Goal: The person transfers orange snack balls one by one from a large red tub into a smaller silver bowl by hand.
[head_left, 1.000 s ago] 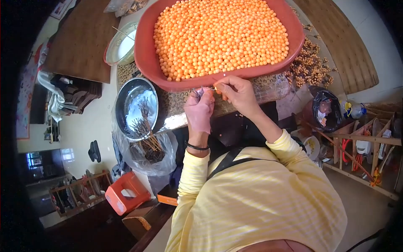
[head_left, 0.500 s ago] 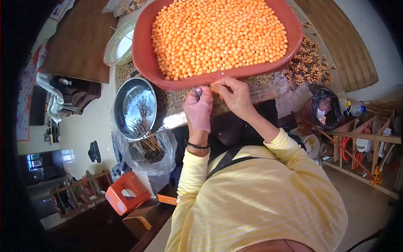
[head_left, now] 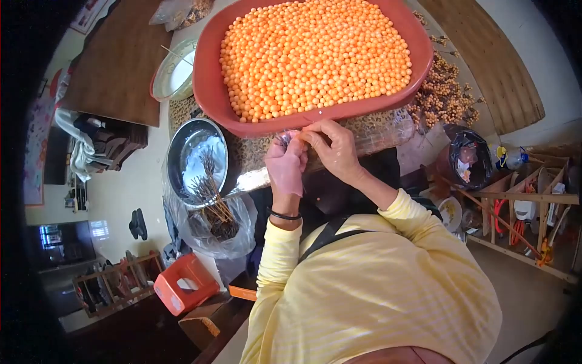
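Observation:
My left hand (head_left: 285,167), in a thin pinkish glove, is closed on a thin dark twig (head_left: 282,139) whose ends show by the fingers. My right hand (head_left: 334,150), bare, pinches at the left fingertips; what it holds is too small to make out. Both hands are just below the near rim of a large red tub (head_left: 260,128), which is full of small orange balls (head_left: 315,57). To the left, a bundle of dark branched twigs (head_left: 212,194) leans on a dark metal bowl (head_left: 173,161).
A bowl of white liquid (head_left: 160,85) with a stick stands left of the tub. Finished-looking berry sprigs (head_left: 445,97) lie to its right. A black-lined bin (head_left: 470,142) is at the right, an orange stool (head_left: 182,285) at the lower left. Below the metal bowl hangs a clear plastic bag (head_left: 242,233).
My right hand has shifted slightly left and down, its fingertips closer against my left fingers. The left hand has barely moved, and the view has shifted slightly.

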Tool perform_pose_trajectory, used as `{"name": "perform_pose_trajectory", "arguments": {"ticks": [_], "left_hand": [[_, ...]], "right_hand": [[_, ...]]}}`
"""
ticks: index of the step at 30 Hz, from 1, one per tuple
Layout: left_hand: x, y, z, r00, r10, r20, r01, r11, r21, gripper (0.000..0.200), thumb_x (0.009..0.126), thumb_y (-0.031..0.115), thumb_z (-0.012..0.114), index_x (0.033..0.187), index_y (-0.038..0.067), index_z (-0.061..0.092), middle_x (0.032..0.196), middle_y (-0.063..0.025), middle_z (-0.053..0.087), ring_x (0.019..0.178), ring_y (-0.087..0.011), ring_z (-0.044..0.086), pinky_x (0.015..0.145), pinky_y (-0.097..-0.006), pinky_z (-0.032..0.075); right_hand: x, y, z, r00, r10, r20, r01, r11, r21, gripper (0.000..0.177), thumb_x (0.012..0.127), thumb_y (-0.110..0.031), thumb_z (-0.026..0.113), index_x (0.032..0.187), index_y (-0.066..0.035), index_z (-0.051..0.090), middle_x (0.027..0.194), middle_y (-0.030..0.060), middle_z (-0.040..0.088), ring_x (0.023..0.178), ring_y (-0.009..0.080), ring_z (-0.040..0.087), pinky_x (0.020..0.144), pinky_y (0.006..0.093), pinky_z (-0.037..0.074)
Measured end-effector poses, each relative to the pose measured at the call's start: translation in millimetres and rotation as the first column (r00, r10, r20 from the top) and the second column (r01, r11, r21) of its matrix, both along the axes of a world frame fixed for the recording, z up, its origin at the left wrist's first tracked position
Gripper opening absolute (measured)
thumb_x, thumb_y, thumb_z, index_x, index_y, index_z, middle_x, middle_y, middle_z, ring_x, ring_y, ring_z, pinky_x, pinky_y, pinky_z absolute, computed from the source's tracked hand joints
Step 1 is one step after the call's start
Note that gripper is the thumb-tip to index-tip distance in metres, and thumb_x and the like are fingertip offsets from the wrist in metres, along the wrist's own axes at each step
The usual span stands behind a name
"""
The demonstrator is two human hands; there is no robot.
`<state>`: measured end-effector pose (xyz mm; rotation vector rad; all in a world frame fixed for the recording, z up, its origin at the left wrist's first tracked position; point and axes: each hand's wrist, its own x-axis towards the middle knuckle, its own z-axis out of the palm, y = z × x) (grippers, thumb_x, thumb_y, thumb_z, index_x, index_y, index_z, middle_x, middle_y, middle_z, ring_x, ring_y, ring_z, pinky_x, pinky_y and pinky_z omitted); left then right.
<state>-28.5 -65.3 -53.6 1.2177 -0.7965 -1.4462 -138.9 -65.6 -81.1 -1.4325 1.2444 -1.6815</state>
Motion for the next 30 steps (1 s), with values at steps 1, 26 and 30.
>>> {"name": "perform_pose_trajectory", "arguments": {"ticks": [1, 26, 30], "left_hand": [[1.1, -0.5, -0.8, 1.0, -0.001, -0.026, 0.0, 1.0, -0.01, 0.007, 0.09, 0.013, 0.058, 0.094, 0.007, 0.058, 0.068, -0.0006, 0.055, 0.05, -0.0049, 0.043, 0.044, -0.0149, 0.029], [-8.4, 7.6, -7.4, 0.997, -0.027, -0.072, 0.03, 0.998, 0.048, 0.006, 0.089, 0.013, 0.06, 0.091, 0.007, 0.059, 0.067, -0.0007, 0.057, 0.048, -0.0041, 0.043, 0.041, -0.0148, 0.028], [-7.5, 8.6, -7.9, 0.998, -0.033, -0.061, 0.036, 0.998, 0.045, 0.007, 0.089, 0.014, 0.061, 0.091, 0.007, 0.059, 0.067, -0.0006, 0.057, 0.048, -0.0041, 0.043, 0.041, -0.0148, 0.027]], "right_hand": [[0.0, 1.5, 0.1, 1.0, 0.005, -0.01, -0.005, 1.0, -0.004, 0.003, 0.08, -0.002, 0.066, 0.082, -0.002, 0.063, 0.072, 0.0034, 0.063, 0.057, 0.0126, 0.049, 0.054, 0.0238, 0.041], [-120.2, -108.2, 29.1, 0.467, -0.251, -0.848, 0.205, 0.963, -0.173, 0.008, 0.081, -0.007, 0.062, 0.086, -0.002, 0.065, 0.079, 0.009, 0.059, 0.065, 0.0227, 0.055, 0.06, 0.033, 0.046], [-123.6, -115.1, 27.0, 0.418, -0.127, -0.9, 0.233, 0.972, -0.029, 0.009, 0.081, -0.01, 0.062, 0.086, -0.003, 0.065, 0.08, 0.0082, 0.058, 0.065, 0.0229, 0.055, 0.062, 0.0334, 0.046]]}}
